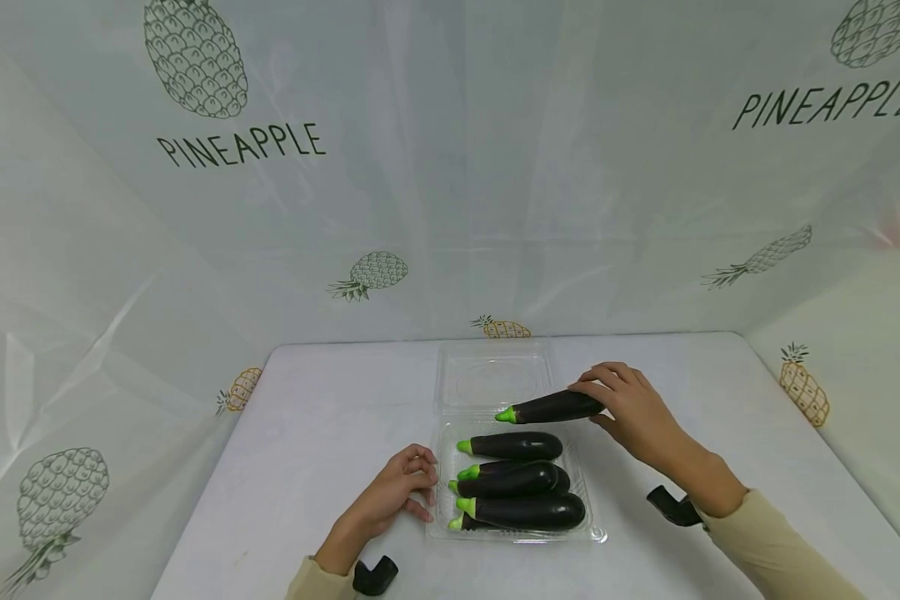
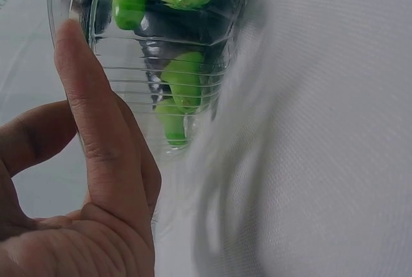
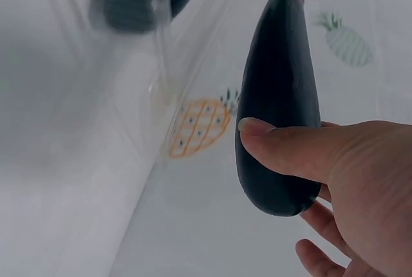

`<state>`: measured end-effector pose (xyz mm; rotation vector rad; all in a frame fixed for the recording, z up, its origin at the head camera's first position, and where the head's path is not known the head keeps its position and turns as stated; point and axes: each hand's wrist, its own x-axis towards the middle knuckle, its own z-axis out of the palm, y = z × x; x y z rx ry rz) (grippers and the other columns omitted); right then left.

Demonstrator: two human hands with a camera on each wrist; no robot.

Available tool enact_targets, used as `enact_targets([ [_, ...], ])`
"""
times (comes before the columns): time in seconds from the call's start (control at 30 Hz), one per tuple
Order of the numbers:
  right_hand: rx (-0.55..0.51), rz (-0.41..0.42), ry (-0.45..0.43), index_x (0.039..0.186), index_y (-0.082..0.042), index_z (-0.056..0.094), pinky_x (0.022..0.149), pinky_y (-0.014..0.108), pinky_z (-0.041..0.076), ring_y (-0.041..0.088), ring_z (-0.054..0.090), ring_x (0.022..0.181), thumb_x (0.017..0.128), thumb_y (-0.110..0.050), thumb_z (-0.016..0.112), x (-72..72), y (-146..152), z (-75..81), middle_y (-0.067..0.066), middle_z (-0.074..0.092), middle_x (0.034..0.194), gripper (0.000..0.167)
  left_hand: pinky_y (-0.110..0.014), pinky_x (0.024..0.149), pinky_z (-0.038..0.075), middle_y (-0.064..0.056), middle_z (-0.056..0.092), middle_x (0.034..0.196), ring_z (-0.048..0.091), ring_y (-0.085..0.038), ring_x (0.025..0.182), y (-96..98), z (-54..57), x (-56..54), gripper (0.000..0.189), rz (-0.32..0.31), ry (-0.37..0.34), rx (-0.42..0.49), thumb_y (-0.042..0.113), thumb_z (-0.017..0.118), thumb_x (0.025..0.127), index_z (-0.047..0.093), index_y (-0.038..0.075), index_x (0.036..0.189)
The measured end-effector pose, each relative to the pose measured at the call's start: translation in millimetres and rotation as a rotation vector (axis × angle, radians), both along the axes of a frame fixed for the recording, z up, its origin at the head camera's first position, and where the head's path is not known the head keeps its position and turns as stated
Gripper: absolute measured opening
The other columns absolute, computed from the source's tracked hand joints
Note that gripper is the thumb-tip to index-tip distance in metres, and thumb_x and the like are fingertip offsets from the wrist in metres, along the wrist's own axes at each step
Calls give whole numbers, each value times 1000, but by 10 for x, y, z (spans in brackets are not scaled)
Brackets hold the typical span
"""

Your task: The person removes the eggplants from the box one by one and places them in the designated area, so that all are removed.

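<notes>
Nearest you, your left grip [image 1: 397, 492] touches the left side of a clear plastic tray [image 1: 579, 471] on the white bench [image 1: 330, 417], its fingers relaxed and the index finger nearly straight against the rim; whether the thumb meets the plastic too, you cannot tell. That contact looks light, so a bump could slide the tray. Inside are at least five dark eggplants, all with their green ends to the left. The front eggplant [image 1: 525, 512] lies partly over another, two more overlap in the middle, and a rear eggplant [image 1: 516, 446] lies apart; a jolt or a push from above could roll the stacked ones. Farther off and to the right, your right grip [image 1: 637, 412] pinches the held eggplant [image 1: 551, 408], thumb across one face and fingers behind. Its skin looks smooth and the hold is all at one end, so a loose pinch could let it droop at the stem or slip. The rounded end sits within your grip, while most of the body reaches out leftward, green tip farthest from your fingers. It appears raised near the tray's back edge, where a low pass could catch the plastic. Behind, the clear lid [image 1: 495, 379] lies folded back.
</notes>
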<state>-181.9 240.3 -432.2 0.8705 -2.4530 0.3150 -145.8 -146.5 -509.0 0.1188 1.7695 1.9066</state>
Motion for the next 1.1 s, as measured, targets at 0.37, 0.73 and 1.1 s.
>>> enact_targets([
  [0.37, -43, -70, -9, 114, -9, 76, 87, 61, 53, 41, 61, 110, 57, 11, 98, -97, 389, -29, 12, 71, 114, 64, -28, 54, 61, -2, 55, 89, 58, -15, 72, 5, -16, -19, 26, -5, 10, 5, 0, 57, 97, 45, -2, 120],
  [0.73, -75, -111, -20, 116, -3, 74, 85, 67, 52, 45, 61, 108, 57, 13, 96, -163, 692, -128, 19, 71, 113, 65, -27, 54, 61, -2, 54, 90, 58, -14, 72, -4, -14, -13, 27, -10, 2, 13, -1, 57, 99, 44, -4, 122],
  [1.1, -86, -168, -36, 116, 1, 73, 80, 70, 51, 51, 60, 106, 58, 10, 96, -270, 958, -247, 24, 70, 113, 64, -27, 54, 61, -3, 54, 91, 58, -15, 72, 3, -33, -20, 27, -11, -1, 10, -2, 57, 98, 44, -4, 122],
])
